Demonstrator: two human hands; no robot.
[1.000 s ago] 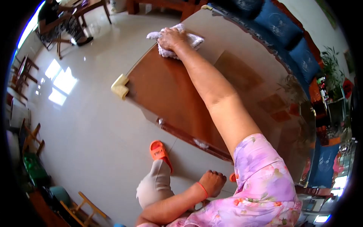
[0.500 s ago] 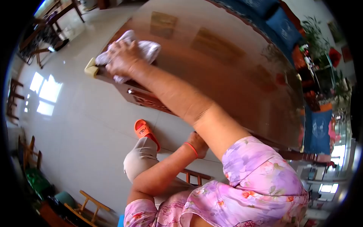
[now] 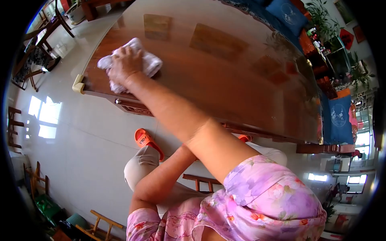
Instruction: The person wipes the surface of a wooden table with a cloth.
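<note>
Cloth (image 3: pixel 151 64) seen bunched on the table (image 3: pixel 225 84) by its near-left corner, clutched under the right hand (image 3: pixel 125 67). Left hand hidden behind the right forearm (image 3: pixel 169 105); grip cannot be told. Cloth might be snagged on the corner guard (image 3: pixel 79 84) if swept too far outward.

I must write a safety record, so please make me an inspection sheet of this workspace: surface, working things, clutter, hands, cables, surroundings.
Surface: brown, glossy table with reflections; pale corner guard at one near corner.
Working things: one light, crumpled cloth on the table, near that corner.
Clutter: on the floor at lower left, a wooden frame and a green object, its kind unclear.
Hands: right hand on top of the cloth; left hand not visible, its forearm passing behind the right arm.
Cables: nothing seen.
Surroundings: blue cushion and leafy plant beyond the table; orange slipper on the floor before it.
</note>
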